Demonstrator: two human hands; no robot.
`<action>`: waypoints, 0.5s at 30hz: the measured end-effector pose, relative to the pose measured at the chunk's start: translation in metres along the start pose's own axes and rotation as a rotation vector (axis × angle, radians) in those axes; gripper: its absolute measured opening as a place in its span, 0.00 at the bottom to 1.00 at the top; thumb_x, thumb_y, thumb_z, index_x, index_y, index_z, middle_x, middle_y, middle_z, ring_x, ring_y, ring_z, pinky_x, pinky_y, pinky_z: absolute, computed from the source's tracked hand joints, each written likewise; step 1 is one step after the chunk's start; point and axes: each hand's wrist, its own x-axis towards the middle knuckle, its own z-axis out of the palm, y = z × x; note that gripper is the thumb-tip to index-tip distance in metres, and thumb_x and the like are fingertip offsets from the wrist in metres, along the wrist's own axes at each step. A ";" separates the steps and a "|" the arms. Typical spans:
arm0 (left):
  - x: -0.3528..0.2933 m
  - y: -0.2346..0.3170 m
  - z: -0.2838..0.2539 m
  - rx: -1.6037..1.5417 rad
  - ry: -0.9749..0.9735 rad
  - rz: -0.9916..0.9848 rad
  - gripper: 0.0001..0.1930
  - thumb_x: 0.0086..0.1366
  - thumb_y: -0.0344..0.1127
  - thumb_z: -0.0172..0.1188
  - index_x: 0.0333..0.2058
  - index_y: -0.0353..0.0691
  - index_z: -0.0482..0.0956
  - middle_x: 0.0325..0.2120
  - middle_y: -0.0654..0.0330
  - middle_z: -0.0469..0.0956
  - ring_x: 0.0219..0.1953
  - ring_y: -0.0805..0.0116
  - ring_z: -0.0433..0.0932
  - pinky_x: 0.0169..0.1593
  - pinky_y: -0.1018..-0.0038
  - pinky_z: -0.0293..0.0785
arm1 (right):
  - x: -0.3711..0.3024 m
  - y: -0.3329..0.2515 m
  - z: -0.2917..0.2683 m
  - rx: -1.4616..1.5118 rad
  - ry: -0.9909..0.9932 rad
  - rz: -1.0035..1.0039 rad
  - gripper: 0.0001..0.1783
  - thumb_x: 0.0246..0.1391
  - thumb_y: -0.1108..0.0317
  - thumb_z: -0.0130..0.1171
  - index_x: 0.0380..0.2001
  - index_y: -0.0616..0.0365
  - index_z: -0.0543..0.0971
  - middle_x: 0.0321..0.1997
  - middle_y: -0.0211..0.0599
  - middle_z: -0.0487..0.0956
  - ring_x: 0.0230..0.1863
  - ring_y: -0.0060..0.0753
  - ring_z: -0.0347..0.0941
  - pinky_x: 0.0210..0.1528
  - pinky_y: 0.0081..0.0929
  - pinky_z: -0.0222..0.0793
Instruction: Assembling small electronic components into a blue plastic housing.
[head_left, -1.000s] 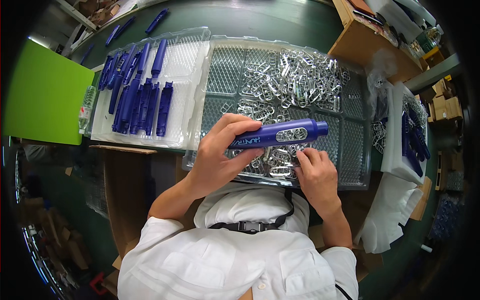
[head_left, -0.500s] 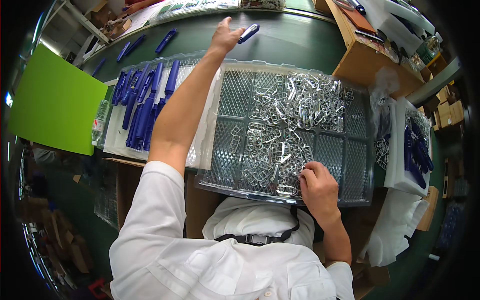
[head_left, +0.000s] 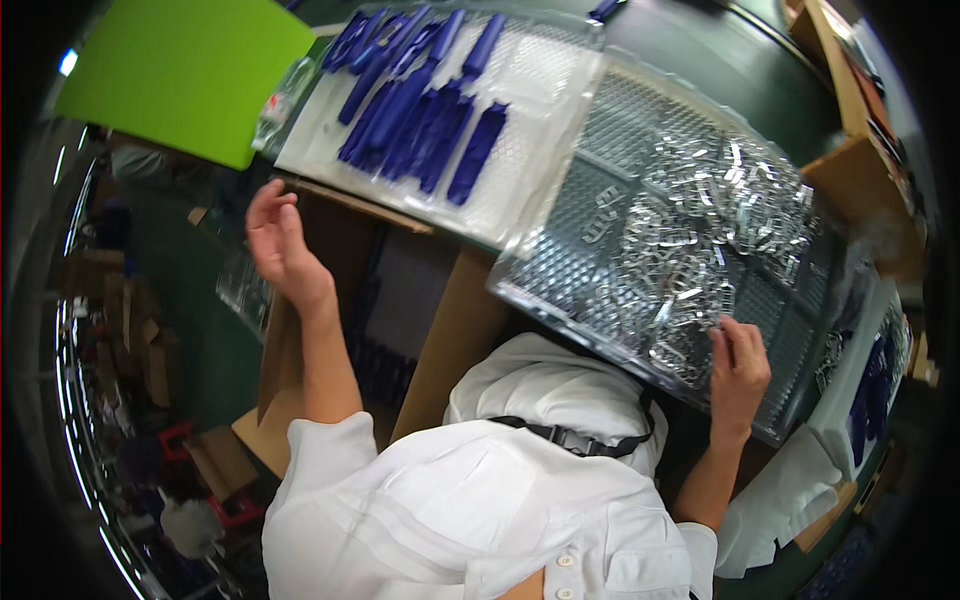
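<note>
My left hand point(head_left: 285, 245) is raised with nothing in it, thumb and fingers apart, just off the near left corner of a white tray point(head_left: 540, 75). On that tray lie several long blue plastic casings point(head_left: 478, 152). My right hand point(head_left: 738, 370) is at the near side of a clear compartmented tray point(head_left: 612, 110), its fingertips pinched together against a heap of shiny metal frame-shaped pieces point(head_left: 690, 225). Whatever those fingertips hold, if anything, cannot be made out. At the far edge, part of a blue handle-like piece point(head_left: 605, 10) shows on the green table.
An open cardboard box point(head_left: 445, 335) stands below the trays, with dark items inside. A bottle point(head_left: 283, 103) lies beside a bright green panel point(head_left: 190, 75) at left. On the right are a wooden box point(head_left: 868, 190) and a white foam container point(head_left: 850, 400) holding blue parts.
My left hand has come back from beside the blue handle-like piece on the far table to the near left. The view has turned leftward. My right hand stays at the metal pieces.
</note>
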 end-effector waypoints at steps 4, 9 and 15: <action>-0.099 -0.127 -0.144 0.258 0.144 -0.456 0.13 0.73 0.23 0.57 0.55 0.35 0.80 0.48 0.61 0.83 0.47 0.73 0.80 0.55 0.75 0.77 | -0.003 -0.004 -0.004 -0.054 -0.096 0.014 0.19 0.60 0.82 0.64 0.54 0.58 0.83 0.43 0.39 0.81 0.38 0.36 0.78 0.39 0.30 0.75; -0.234 -0.241 -0.258 0.627 0.005 -0.811 0.14 0.75 0.33 0.59 0.54 0.35 0.82 0.46 0.54 0.87 0.47 0.59 0.85 0.52 0.65 0.79 | 0.003 0.000 0.001 0.009 -0.236 0.076 0.15 0.62 0.81 0.62 0.52 0.63 0.82 0.44 0.37 0.81 0.41 0.32 0.78 0.45 0.27 0.74; -0.286 -0.353 -0.267 1.471 -0.652 -0.669 0.22 0.72 0.51 0.57 0.50 0.40 0.87 0.53 0.47 0.84 0.55 0.44 0.83 0.56 0.50 0.80 | 0.003 -0.004 -0.019 0.050 -0.239 0.024 0.11 0.63 0.83 0.61 0.47 0.65 0.83 0.46 0.38 0.81 0.44 0.29 0.77 0.44 0.22 0.72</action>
